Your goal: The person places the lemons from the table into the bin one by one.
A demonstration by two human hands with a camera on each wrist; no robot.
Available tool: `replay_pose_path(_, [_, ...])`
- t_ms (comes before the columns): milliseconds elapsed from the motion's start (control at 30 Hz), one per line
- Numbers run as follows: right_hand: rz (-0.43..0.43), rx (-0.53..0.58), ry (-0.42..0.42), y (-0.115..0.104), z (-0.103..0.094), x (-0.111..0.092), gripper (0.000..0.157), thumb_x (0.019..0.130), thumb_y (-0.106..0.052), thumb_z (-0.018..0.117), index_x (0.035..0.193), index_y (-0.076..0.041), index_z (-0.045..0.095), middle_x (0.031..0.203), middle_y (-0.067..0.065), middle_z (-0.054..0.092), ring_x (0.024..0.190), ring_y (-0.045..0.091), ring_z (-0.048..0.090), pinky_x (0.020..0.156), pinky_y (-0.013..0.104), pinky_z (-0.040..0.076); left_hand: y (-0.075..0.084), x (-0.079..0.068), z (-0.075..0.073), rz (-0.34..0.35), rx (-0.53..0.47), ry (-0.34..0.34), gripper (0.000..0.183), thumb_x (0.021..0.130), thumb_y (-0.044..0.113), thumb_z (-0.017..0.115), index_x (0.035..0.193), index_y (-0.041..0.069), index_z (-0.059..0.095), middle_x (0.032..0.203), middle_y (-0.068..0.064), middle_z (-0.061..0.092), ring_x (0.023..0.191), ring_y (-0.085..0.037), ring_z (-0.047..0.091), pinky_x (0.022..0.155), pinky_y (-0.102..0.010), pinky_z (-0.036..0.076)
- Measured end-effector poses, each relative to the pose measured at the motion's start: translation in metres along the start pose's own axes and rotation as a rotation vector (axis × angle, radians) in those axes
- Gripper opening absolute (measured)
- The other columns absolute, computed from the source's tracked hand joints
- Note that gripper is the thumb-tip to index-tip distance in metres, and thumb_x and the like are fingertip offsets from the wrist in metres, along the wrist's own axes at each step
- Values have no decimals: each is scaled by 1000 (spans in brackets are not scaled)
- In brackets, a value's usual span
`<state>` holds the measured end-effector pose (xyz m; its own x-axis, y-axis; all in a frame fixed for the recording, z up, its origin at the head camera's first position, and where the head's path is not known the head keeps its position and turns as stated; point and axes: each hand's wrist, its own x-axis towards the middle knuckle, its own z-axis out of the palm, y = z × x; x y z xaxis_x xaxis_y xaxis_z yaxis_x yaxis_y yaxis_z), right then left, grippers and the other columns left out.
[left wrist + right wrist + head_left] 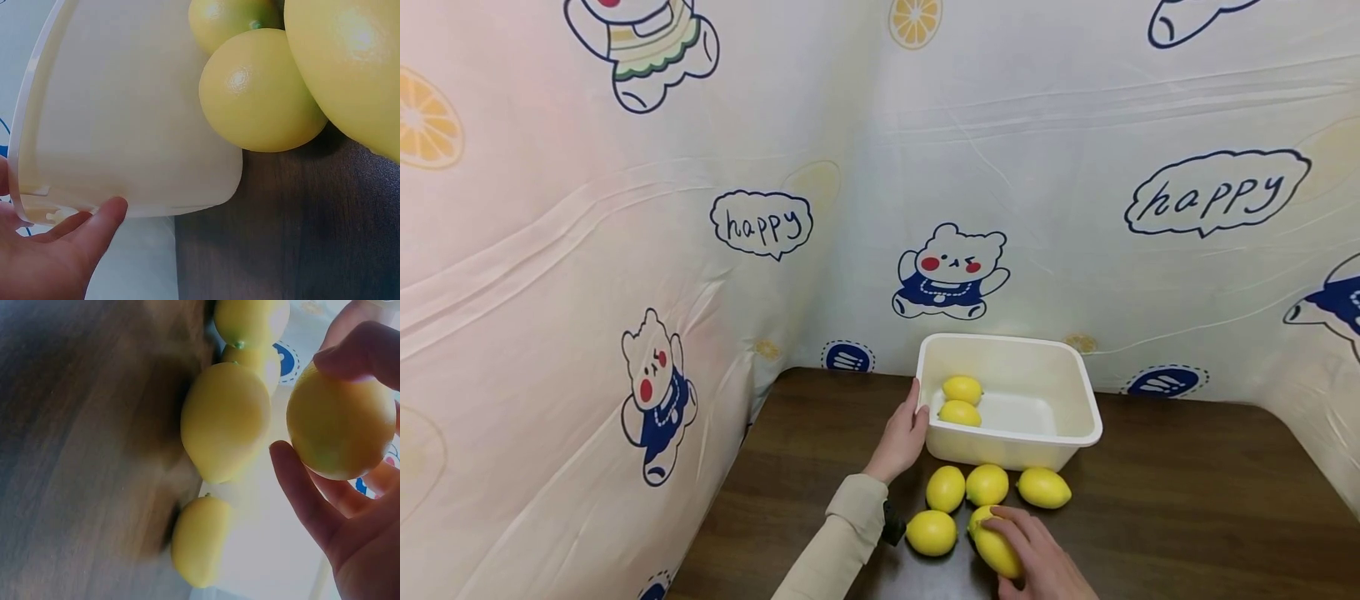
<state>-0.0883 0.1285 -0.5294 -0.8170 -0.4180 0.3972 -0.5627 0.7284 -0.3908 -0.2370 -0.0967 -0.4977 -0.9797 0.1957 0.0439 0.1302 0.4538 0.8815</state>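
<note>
My left hand [898, 437] rests against the left end of a white plastic tub [1011, 454], its fingers straight along the outer wall. In the left wrist view the thumb [106, 222] touches the tub near its corner. My right hand [1047, 562] holds a yellow lemon [997, 552], with thumb and fingers round it. Just behind that fruit, a second lemon [981, 517] is partly hidden. More lemons lie in front of the tub: one [932, 533] at the left, two [945, 489] [987, 485] side by side, and one [1043, 487] at the right.
Two lemons [962, 389] [959, 413] lie inside the tub at its left end. The dark wooden table [1180, 500] stretches to both sides. A printed cloth [1052, 275] with bears hangs right behind the tub, and another side of it hangs at the left.
</note>
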Motion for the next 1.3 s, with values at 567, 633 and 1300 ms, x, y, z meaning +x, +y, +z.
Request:
replay_pose_path(567, [-38,-59,113,8,-8,3,69,55,-19,87,119,-24,62,123,-1,59,105,8,54,80,24,54,1,-1,-1,-1,2,3,59,106,33,34,157,18,9,158,-13,27,141,-29,36,112,-49,35])
replay_pose_path(633, [-29,-69,118,8,-10,3,69,55,-19,87,119,-24,62,123,-3,59,106,8,54,81,25,54,1,0,-1,-3,5,3,59,106,33,34,157,18,9,158,-13,27,141,-29,36,112,-49,35])
replay_pose_path(1300, [106,-71,62,8,-34,15,66,60,-19,87,120,-27,60,126,-4,58,105,7,57,83,35,57,2,-2,-1,-20,6,-8,59,106,34,34,157,19,8,159,-12,26,141,-30,36,112,-50,35])
